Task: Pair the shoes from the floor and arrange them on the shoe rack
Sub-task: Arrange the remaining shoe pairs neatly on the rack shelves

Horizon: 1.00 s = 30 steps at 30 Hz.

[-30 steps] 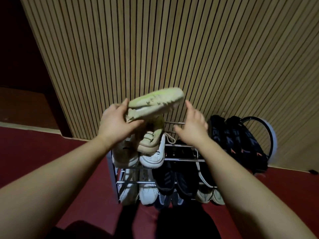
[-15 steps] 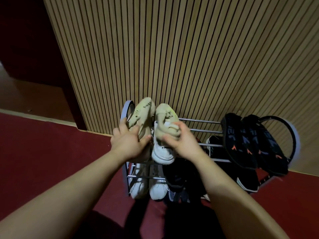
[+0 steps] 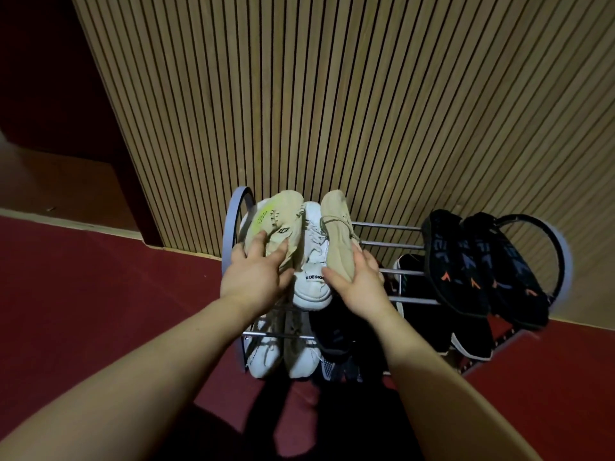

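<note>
The head view looks down at a metal rack [image 3: 392, 227] that stands against a wall of wooden slats [image 3: 332, 94], on a red floor [image 3: 100, 294].

The left hand [image 3: 256, 277] grips the heel part of a beige shoe [image 3: 279, 221], which has a yellow-green patch on its side. The fingers wrap over the shoe and the thumb presses from the right. This shoe lies at the left end of the top shelf, its toe toward the wall.

The right hand [image 3: 356, 281] holds a second beige shoe [image 3: 336, 234] from the right side, fingers curled around its heel part. This shoe also points toward the wall.

Between the two beige shoes lies a white shoe [image 3: 312, 277], with a label on its heel, and both beige shoes touch it. Whether the beige shoes rest fully on the bars or on other shoes, one cannot tell.

At the right end of the top shelf lie two black shoes [image 3: 479, 264] with orange marks, side by side. On the lower shelves there is a pair of white sneakers [image 3: 283, 354] at the left, and dark shoes [image 3: 336, 344] just beside them. More black shoes with white soles [image 3: 466, 344] are at the lower right, partly hidden by the shelf above.
</note>
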Available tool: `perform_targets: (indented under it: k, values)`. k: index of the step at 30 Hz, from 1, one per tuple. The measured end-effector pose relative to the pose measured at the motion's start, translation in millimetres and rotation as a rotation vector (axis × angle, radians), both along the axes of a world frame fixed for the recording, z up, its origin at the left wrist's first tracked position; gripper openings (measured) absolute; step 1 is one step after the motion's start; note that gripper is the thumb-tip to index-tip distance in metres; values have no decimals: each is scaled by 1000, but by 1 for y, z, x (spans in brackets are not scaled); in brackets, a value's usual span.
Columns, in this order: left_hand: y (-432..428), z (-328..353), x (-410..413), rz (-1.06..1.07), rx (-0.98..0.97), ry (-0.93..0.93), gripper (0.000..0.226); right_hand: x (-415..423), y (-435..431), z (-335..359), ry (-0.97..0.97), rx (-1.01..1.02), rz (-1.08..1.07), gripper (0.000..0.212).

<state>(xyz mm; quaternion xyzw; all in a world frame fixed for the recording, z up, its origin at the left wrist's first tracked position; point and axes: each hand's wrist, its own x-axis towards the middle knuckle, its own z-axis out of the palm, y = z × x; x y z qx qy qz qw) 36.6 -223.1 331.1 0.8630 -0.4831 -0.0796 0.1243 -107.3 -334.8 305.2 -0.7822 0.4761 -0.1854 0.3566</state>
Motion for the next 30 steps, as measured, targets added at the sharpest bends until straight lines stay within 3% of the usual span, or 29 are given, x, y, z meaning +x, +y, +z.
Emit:
perform_targets:
  k: [3,6,10,16,21,26,30]
  values:
    - [2,1,-1,26,-75,51,52,-15,-9,7,55,-147,2,76]
    - [3,4,-5,54,-164,78,51,-46,-26,7,320,-339,-35,74]
    - [-6,17,-26,3,-240,50,52,-80,-44,-3,641,-327,-24,73]
    - [-49,29,-82,-132,-223,75,54,-84,-54,2,587,-229,39,69]
    - [-83,5,-119,-93,-64,72,61,-79,-39,-7,337,-250,-223,59]
    - [-88,-13,-129,-185,140,56,75,-80,-46,-11,478,-269,-112,58]
    - [-84,-5,-90,-510,278,-189,84,-91,-60,-1,553,-203,51,65]
